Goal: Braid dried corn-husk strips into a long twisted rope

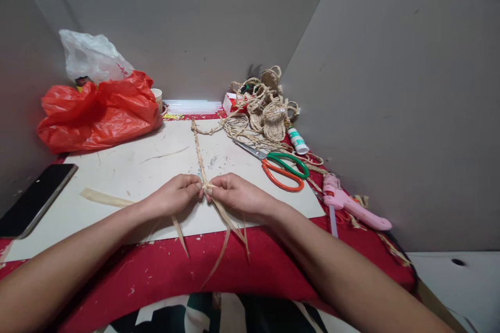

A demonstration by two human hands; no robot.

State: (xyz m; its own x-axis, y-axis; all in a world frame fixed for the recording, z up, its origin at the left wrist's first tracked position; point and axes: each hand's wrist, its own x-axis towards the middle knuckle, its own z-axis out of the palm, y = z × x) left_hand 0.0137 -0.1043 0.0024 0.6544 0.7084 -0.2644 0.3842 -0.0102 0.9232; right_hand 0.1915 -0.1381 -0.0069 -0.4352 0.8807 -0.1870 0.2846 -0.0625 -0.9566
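Both my hands meet at the middle of a white board (128,166). My left hand (174,195) and my right hand (234,193) are closed, pinching the near end of a braided straw cord (199,153) between their fingertips. The cord runs straight away from me across the board toward a pile of woven straw pieces (265,106). Loose flat straw strips (230,229) hang from under my hands over the red cloth (164,270).
A red plastic bag (97,112) and a white bag (91,54) sit back left. A black phone (35,197) lies at the left. Scissors with green and orange handles (283,169), a pink glue gun (351,205) and a small tube (297,140) lie at the right. Grey walls enclose the table.
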